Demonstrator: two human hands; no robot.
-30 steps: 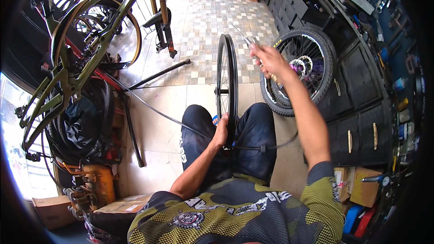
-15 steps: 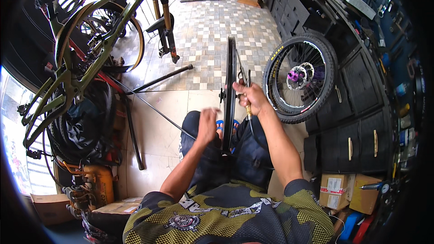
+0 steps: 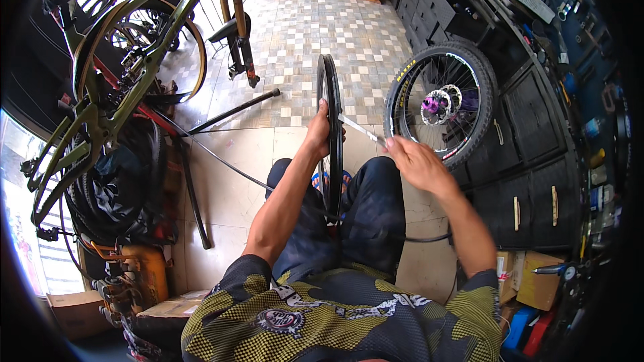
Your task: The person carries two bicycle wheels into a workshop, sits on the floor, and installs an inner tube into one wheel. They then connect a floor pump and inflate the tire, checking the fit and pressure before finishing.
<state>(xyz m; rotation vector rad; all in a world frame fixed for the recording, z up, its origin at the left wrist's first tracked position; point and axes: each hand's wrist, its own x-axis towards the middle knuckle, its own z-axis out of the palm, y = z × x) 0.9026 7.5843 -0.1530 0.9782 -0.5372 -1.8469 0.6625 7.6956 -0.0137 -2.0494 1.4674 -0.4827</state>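
Between my knees a bare black bicycle rim (image 3: 335,154) stands upright, seen nearly edge-on. My left hand (image 3: 320,133) is closed around the rim's left side, with fingertips showing past its right edge. To the right of the rim, my right hand (image 3: 417,163) pinches the end of a narrow white strip (image 3: 363,129) that looks like rim tape. The strip runs straight from the rim's outer face down to my fingers. A dark hose (image 3: 429,238) passes low by my right knee.
At right a wheel with a knobbly tyre (image 3: 483,114) and purple hub leans on black drawers (image 3: 537,208). To the left, a green bike frame (image 3: 144,87) hangs over the black legs of a stand (image 3: 194,194). An orange compressor (image 3: 149,271) sits lower left.
The air gun has left my right hand, which now pinches the white strip farther right. My left hand has moved up and forward onto the rim. The rim has shifted slightly left.
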